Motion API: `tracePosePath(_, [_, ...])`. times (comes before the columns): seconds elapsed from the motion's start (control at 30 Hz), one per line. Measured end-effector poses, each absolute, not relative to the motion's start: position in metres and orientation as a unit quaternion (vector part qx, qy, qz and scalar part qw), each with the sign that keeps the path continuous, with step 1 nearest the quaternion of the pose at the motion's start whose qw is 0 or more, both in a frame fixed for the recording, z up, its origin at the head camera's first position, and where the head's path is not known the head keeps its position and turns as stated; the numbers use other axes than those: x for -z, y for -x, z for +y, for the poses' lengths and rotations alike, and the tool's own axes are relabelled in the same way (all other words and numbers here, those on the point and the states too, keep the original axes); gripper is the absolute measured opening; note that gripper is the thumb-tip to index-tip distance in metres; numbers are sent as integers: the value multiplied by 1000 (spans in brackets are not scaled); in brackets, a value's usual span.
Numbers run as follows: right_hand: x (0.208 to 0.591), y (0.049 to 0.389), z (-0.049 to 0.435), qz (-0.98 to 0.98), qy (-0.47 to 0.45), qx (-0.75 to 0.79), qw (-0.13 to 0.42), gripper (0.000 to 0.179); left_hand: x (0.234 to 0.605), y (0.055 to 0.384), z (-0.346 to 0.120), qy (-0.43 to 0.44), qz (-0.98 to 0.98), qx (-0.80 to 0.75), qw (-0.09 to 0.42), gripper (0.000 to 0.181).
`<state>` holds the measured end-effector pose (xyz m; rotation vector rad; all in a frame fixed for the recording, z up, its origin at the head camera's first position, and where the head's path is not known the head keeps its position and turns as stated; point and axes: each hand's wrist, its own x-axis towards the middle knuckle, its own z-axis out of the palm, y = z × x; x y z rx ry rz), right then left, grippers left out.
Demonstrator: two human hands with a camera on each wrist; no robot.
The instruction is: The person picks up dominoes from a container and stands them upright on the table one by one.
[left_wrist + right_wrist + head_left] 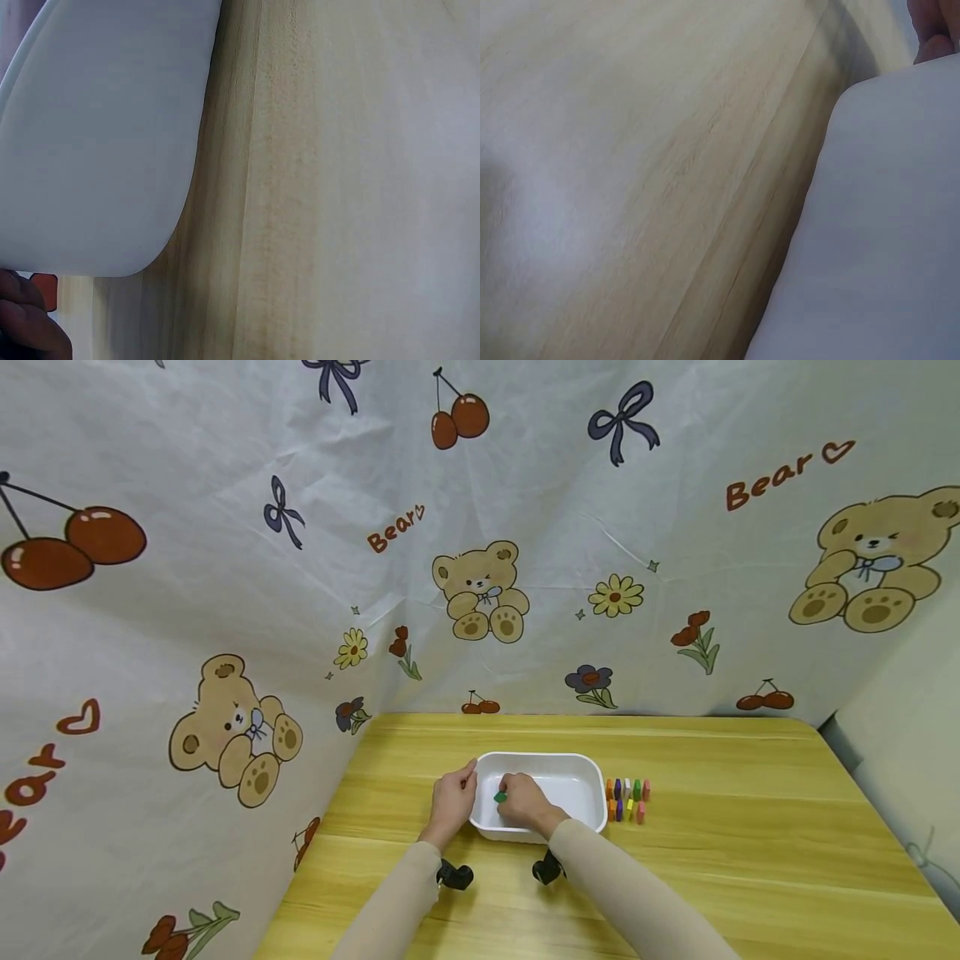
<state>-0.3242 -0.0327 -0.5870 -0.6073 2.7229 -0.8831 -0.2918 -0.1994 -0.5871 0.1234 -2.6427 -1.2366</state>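
A shallow white plastic tray [566,793] with rounded corners sits on the wooden table. At its left end, my left hand [452,802] grips the rim with curled fingers. My right hand [522,802] reaches down into the tray's left half and pinches a small green block [500,797]; most of the fingertips are hidden behind the hand. The left wrist view has the tray's outer wall [105,150] along its left side, with fingers [34,322] by the lower corner. In the right wrist view the tray wall [877,225] fills the lower right, and the block is out of sight.
Two rows of small coloured blocks [627,789] stand just right of the tray, in orange, purple, white, green, yellow and pink. Black wrist devices [455,875] hang under both sleeves. A bear-patterned cloth [480,668] rises behind and left of the table [750,835].
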Motion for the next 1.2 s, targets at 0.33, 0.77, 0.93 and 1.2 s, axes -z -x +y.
tracePosePath(0.33, [589,320,-33,931,200,289,101,33,588,292,-198,-44,-900,418,111,34])
tracePosePath(0.77, [589,322,-38,936,221,258,90,26,586,292,-198,-43,-898,423,116,34])
tracePosePath(0.93, [587,320,-40,938,229,245,87,24,585,292,-198,-47,-899,418,119,33])
tracePosePath(1.2, [586,319,-42,947,241,196,78,24,585,291,-198,-49,-897,424,111,34])
